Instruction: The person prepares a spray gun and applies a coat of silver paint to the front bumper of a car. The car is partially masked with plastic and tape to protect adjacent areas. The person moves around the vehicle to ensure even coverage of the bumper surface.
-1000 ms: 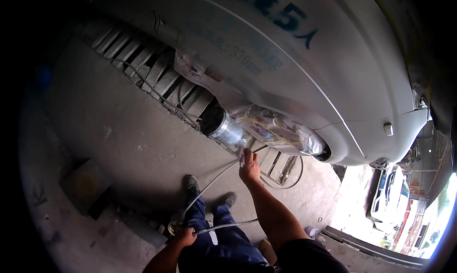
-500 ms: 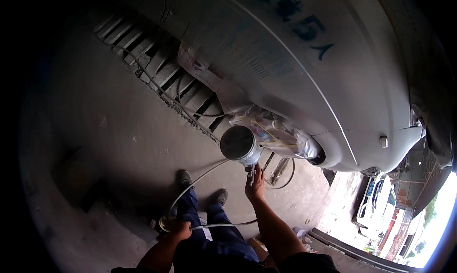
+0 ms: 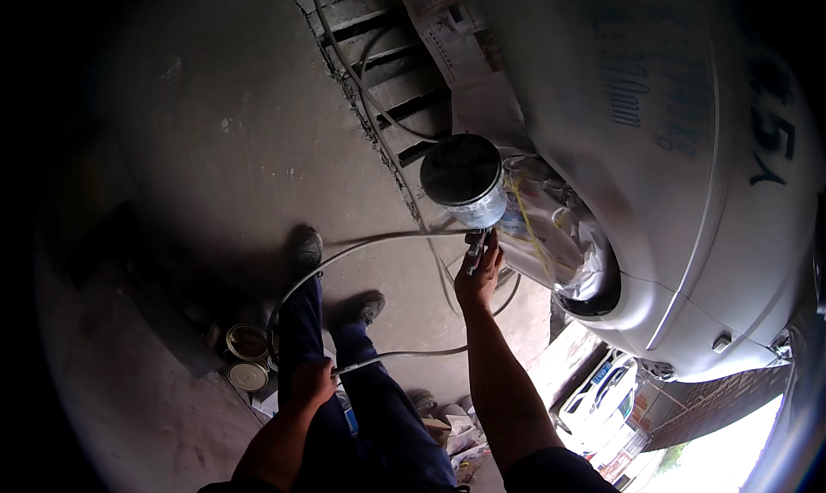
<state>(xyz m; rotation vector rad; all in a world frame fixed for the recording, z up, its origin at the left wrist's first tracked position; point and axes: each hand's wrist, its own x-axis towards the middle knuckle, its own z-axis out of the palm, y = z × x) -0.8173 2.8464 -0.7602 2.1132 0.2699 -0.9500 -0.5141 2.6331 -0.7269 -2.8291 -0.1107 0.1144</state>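
Note:
My right hand [image 3: 482, 278] is wrapped round the handle of a spray gun [image 3: 475, 250], which carries a round paint cup [image 3: 463, 170] with a dark top. The cup is in front of the paper-covered wheel [image 3: 559, 252] of a pale grey vehicle [image 3: 654, 226]; whether they touch I cannot tell. Lower left, my left hand [image 3: 311, 383] is closed round a grey air hose [image 3: 396, 355] in front of my legs. The hose loops up in an arc toward the gun. My left fingers are partly hidden.
Masking paper [image 3: 469, 71] hangs along the vehicle's lower edge. A slatted floor grate [image 3: 379, 11] with a hose over it lies beside it. Round cans [image 3: 248, 377] stand by my legs at lower left. A white car [image 3: 598, 398] is outside at lower right.
The view has turned, so the vehicle appears further right and lower. The spray gun sits higher and slightly right in the picture. Cans have come into sight beside my left hand, which still grips the hose.

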